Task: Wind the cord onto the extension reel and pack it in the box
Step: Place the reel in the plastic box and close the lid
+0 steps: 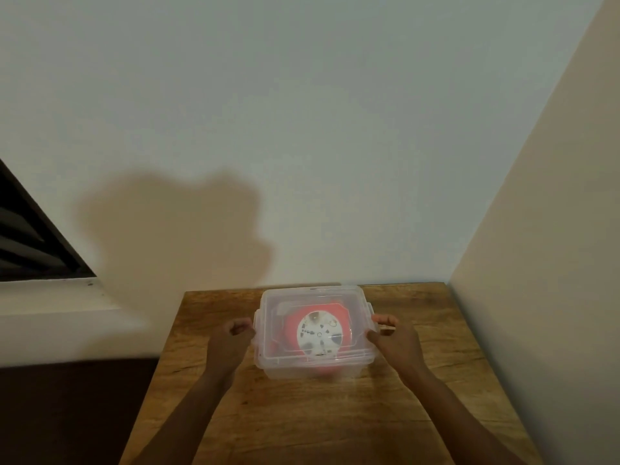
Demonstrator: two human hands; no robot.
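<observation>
Both grips sat at the box's sides: my left hand curled by the left latch, my right hand curled at the right one; whether either actually clamped a latch I couldn't tell. On the bench stood the clear box, lid on, the red reel inside. I judged pressing both latches evenly would seat the lid.

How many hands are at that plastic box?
2. The left hand is at the clear box's left side, the right hand at its right side, both by the side latches.
</observation>
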